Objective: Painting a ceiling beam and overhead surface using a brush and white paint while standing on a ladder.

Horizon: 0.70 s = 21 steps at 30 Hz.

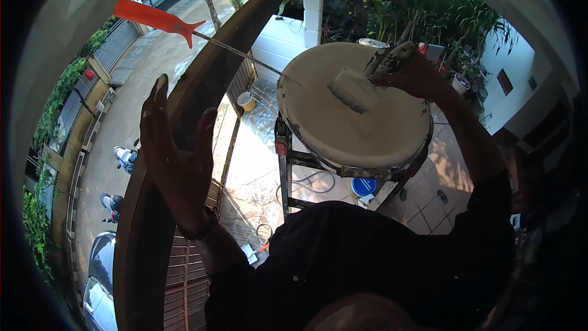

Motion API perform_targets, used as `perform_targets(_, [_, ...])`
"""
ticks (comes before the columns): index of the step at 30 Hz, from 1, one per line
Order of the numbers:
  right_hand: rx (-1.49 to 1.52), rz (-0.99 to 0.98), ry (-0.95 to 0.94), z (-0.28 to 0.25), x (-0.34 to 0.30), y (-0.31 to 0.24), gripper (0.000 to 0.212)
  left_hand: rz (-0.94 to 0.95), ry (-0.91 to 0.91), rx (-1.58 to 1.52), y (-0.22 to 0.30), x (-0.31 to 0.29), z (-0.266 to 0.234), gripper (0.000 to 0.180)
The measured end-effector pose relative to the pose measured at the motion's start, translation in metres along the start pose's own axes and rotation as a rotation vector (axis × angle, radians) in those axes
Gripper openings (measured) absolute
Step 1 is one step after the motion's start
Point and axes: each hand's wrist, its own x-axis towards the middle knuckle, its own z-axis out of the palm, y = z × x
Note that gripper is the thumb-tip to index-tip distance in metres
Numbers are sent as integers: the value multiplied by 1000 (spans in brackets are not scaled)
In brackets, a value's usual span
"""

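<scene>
My right hand point(409, 73) is wrapped round the dark, paint-smeared handle of a wide paintbrush point(354, 91). Its bristle end lies in the thick off-white paint point(343, 132) filling a large round bucket point(352, 170). My left hand point(168, 153) is raised with its fingers apart and nothing in it. It is beside the long dark beam point(211, 83); I cannot tell whether it touches the beam. A tool with a red handle point(153, 18) leans out over the bucket's left rim. Its thin metal rod point(242, 54) dips into the paint, which hides the far end.
The bucket stands on a dark ladder-like frame point(285, 178). Below are a blue-lidded tub point(364, 187), a hose point(315, 182), a pale bucket point(246, 102) and a tiled floor. A metal gate point(187, 282), a parked car point(101, 276) and motorcycles point(125, 156) lie left. Plants grow behind.
</scene>
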Motion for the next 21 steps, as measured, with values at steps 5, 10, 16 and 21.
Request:
perform_targets(5, [-4,-68,-384,42,16,8,22,151,-195,-399,66,-15,33,61])
perform_targets(10, [17,-6,-545,61,6,0,34,121,-231,-565,84,-30,45,58])
perform_targets(16, [-39,-111,-377,34,3,-13,25,50,-277,-664,82,-41,51,52])
perform_targets(21, [266,21,-130,10,-26,-30,22,72,-250,-658,77,-39,47,51])
